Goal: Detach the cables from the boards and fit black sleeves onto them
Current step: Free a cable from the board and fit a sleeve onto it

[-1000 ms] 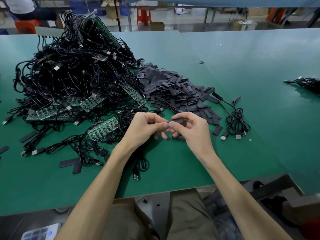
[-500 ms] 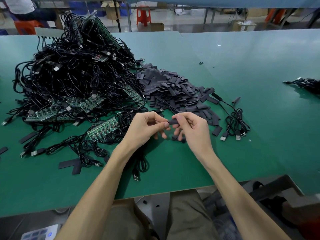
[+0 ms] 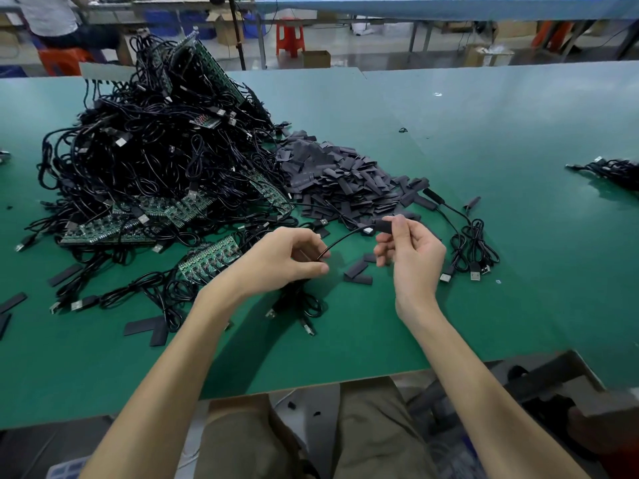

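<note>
An electronics assembly workshop is indicated. A green worktop (image 3: 484, 167) is loaded with a heap of cables (image 3: 155, 160), circuit boards (image 3: 207, 257) and a pile of black sleeves (image 3: 339, 181). A further worktop (image 3: 449, 6), a red stool (image 3: 290, 36) and a cardboard box (image 3: 316, 58) are noted behind.

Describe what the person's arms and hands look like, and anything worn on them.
The left hand and right hand are ungloved, with no rings, watch or bands showing. The left forearm and right forearm are bare down to the frame's bottom edge. No garment sleeve is in view.
</note>
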`<action>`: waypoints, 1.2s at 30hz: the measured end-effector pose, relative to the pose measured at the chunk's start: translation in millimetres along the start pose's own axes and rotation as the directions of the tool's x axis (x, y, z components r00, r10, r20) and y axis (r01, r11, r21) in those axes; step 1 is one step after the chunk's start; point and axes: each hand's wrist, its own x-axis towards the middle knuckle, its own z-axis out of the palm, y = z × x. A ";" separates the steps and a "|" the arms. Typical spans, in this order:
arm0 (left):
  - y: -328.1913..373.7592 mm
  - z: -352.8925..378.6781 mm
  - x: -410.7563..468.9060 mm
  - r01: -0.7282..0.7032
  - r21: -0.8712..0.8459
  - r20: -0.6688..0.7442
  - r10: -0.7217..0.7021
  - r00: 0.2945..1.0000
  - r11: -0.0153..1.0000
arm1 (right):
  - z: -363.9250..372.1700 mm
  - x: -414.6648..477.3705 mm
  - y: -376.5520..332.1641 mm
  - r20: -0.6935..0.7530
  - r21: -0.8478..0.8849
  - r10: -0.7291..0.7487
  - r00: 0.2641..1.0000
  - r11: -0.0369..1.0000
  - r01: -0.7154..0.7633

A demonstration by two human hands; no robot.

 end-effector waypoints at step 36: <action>103.3 124.8 130.6 0.245 -0.127 0.056 -0.239 0.969 0.961 | 12.4 -16.9 -4.1 0.554 -0.272 0.232 0.800 0.958 -0.089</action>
